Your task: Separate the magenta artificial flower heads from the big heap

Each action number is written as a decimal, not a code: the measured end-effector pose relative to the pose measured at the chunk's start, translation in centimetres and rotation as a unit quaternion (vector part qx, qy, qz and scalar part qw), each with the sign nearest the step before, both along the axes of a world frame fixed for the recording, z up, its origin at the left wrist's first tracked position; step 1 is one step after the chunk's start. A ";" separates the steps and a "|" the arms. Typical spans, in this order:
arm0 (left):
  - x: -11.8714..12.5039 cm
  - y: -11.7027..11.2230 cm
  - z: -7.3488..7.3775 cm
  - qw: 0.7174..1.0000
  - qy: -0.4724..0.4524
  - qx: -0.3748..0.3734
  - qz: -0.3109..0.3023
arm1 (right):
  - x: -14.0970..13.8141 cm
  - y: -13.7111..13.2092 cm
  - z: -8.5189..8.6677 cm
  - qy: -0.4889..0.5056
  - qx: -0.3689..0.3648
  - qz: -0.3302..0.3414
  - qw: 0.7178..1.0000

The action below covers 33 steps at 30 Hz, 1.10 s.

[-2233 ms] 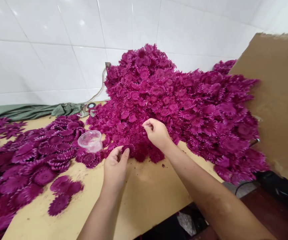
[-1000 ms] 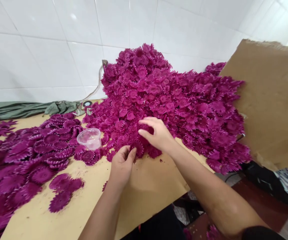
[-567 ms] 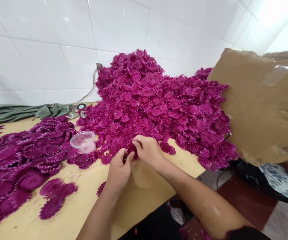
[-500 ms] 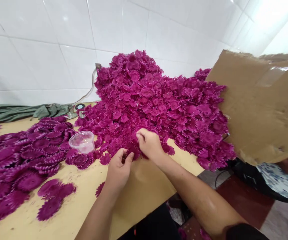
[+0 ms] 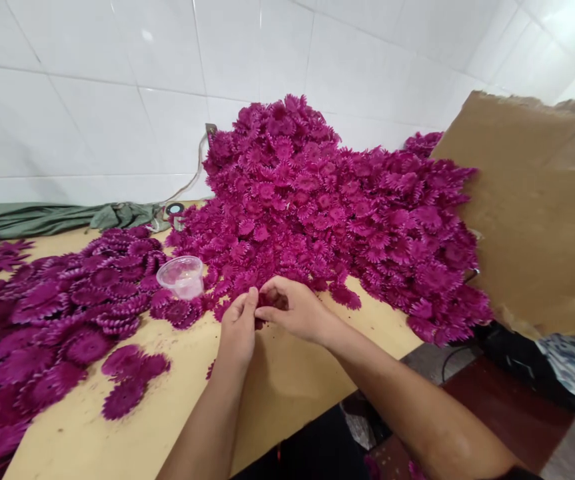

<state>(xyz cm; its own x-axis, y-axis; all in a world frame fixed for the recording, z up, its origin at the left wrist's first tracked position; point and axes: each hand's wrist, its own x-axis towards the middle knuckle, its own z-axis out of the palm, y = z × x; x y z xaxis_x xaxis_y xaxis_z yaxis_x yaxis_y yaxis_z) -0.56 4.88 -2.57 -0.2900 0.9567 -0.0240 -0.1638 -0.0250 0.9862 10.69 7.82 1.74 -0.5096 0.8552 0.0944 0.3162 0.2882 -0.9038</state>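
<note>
a: at the foot of the big heap of magenta flower heads (image 5: 337,207), on the yellow table (image 5: 287,400): what is newly altered?

b: item one, right hand (image 5: 294,310): half a second ago it picks at the heap's edge; now it is drawn back to meet the left hand (image 5: 240,330) just clear of the heap. item two, flower piece (image 5: 266,301): a single small one, off the heap, pinched between the fingertips of both hands, both closed on it. so one piece is out and under the fingers.

a: and against the earliest frame?

b: heap, cardboard sheet (image 5: 542,213), flattened stacks (image 5: 67,313), plastic cup (image 5: 182,277): all unmoved. the hands stand apart there, the right one higher on the slope; now they touch.
</note>
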 end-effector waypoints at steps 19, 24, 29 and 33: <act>0.7 -0.2 0.7 0.997 0.053 0.040 -0.028 | 2.5 1.9 1.5 -0.065 0.185 -0.117 0.974; 0.2 -0.1 0.4 0.996 0.087 0.024 -0.003 | 1.0 -0.4 0.8 -0.047 0.040 -0.021 0.998; 0.4 -0.1 0.7 0.995 0.093 0.021 -0.029 | 0.7 0.6 -0.1 -0.023 0.009 -0.038 0.999; 0.7 -0.4 0.9 0.990 0.130 0.037 -0.034 | 1.4 2.5 -1.0 -0.039 0.089 -0.148 0.984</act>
